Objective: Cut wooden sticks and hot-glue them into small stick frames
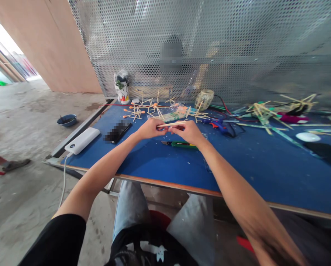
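Observation:
Between my two hands, above the blue table, lie thin pale wooden sticks, held level; how many there are I cannot tell. My left hand is closed on their left end, and my right hand pinches them farther right. Just below the right hand a green utility knife rests on the table, its blade end pointing left. Behind the hands sits a clear plastic packet. Small stick structures, some with orange tips, stand around it.
On the blue table, a white power bank and a dark phone lie left. A blue glue gun, a jar and stick bundles are to the right. A perforated metal panel rises behind. Another person's foot shows far left.

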Demonstrator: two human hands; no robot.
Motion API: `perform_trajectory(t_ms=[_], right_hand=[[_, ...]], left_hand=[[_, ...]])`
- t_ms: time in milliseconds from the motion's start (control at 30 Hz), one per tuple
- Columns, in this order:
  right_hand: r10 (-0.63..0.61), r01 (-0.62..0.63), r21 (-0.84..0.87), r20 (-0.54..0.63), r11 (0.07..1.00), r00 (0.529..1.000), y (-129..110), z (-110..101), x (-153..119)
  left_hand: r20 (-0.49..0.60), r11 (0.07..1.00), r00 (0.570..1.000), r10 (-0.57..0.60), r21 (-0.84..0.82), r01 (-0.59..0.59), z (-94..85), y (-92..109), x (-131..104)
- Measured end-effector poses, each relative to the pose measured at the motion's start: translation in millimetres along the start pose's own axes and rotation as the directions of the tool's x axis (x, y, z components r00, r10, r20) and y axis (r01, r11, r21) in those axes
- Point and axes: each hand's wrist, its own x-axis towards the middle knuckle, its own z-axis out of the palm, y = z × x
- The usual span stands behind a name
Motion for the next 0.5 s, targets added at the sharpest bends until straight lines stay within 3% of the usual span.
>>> perform_trajectory(t_ms=[300,500], right_hand=[[-0.010,0.011,-0.031,0.025,0.999,1.000,8,-1,1],[0.049,-0.060,-0.140,-0.083,0.988,0.995,32,-22,0]], left_hand=[[0.086,0.998,0.995,-0.046,0.037,0.043,1.3,-7,0],[-0.029,0.940,0.972,-0.231,-0.262,0.216,-0.2,-9,0]])
